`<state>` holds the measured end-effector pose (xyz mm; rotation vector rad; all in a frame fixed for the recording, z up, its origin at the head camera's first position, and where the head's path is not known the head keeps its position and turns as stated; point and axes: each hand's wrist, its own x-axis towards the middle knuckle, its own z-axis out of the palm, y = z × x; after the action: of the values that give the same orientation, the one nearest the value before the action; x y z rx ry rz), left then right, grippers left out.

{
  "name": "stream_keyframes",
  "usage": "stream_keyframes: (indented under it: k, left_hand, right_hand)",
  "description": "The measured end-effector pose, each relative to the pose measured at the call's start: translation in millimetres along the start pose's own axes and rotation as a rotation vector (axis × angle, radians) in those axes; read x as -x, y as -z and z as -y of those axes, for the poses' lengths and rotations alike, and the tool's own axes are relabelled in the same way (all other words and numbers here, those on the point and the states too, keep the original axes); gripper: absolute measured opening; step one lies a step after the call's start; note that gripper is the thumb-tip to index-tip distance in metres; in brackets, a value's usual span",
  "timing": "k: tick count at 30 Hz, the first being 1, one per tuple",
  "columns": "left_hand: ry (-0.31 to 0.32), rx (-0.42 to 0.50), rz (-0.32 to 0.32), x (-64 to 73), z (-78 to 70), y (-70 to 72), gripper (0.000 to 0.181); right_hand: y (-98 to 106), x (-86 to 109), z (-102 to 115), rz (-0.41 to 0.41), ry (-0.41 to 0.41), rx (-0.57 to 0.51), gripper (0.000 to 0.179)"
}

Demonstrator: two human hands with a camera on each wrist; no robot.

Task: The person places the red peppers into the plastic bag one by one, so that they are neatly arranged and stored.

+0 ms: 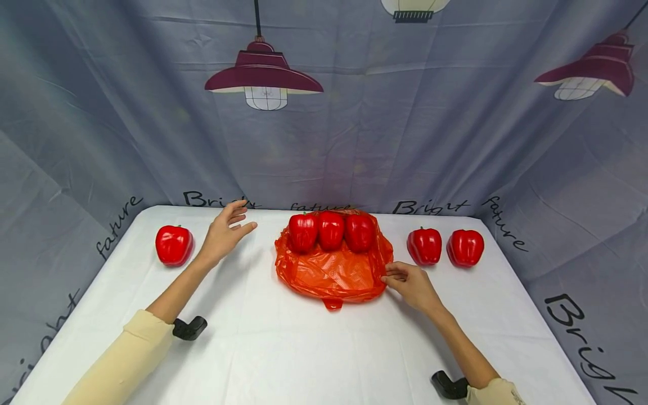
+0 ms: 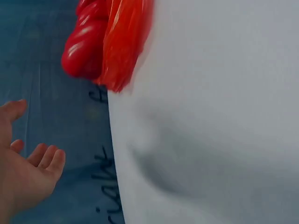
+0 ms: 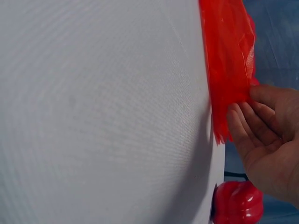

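Observation:
A red plastic bag (image 1: pixel 334 273) lies spread open in the middle of the white table. Three red bell peppers (image 1: pixel 331 230) sit side by side in its far part. At the bag's right edge, my right hand (image 1: pixel 412 284) pinches the plastic between thumb and fingers; the right wrist view shows the fingertips against the bag's side (image 3: pixel 226 84). My left hand (image 1: pixel 225 233) hovers above the table left of the bag, fingers relaxed and holding nothing. One bell pepper (image 1: pixel 174 246) stands to the left of that hand.
Two more bell peppers, one nearer the bag (image 1: pixel 424 246) and one farther right (image 1: pixel 465 248), stand beyond my right hand. A grey printed curtain (image 1: pixel 354 140) hangs behind the table (image 1: pixel 283 360) and along its sides. Black mounts (image 1: pixel 190 328) sit at both wrists.

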<state>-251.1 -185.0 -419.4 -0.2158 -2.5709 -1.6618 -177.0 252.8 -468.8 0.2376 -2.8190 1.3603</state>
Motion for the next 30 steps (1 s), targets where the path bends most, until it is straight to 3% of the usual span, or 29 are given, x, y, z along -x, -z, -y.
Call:
stream_keyframes:
  k: [6, 10, 15, 19, 25, 30]
  left_hand:
    - [-0.018, -0.017, -0.041, 17.6, 5.2, 45.0, 0.068]
    - [-0.011, -0.098, -0.085, 29.1, 12.6, 71.9, 0.069]
    - [0.019, -0.195, -0.162, 42.0, 27.2, 100.2, 0.065]
    - [0.043, -0.238, -0.188, 49.0, 44.5, 120.1, 0.065]
    - [0.185, -0.22, -0.105, 50.0, 72.5, 140.1, 0.077]
    - [0.302, -0.156, -0.013, 48.1, 87.4, 144.3, 0.086]
  right_hand:
    - [0, 0.5, 0, -0.005, 0.004, 0.002, 0.029]
    - [-1, 0.3, 0, -0.01, 0.009, 0.003, 0.028]
    - [-2, 0.2, -1, -0.006, -0.005, -0.006, 0.029]
    - [-2, 0.6, -1, -0.002, -0.005, -0.007, 0.03]
    - [-1, 1.0, -2, -0.006, -0.004, -0.006, 0.03]
    - [-1, 2.4, 0, -0.006, 0.002, -0.018, 0.03]
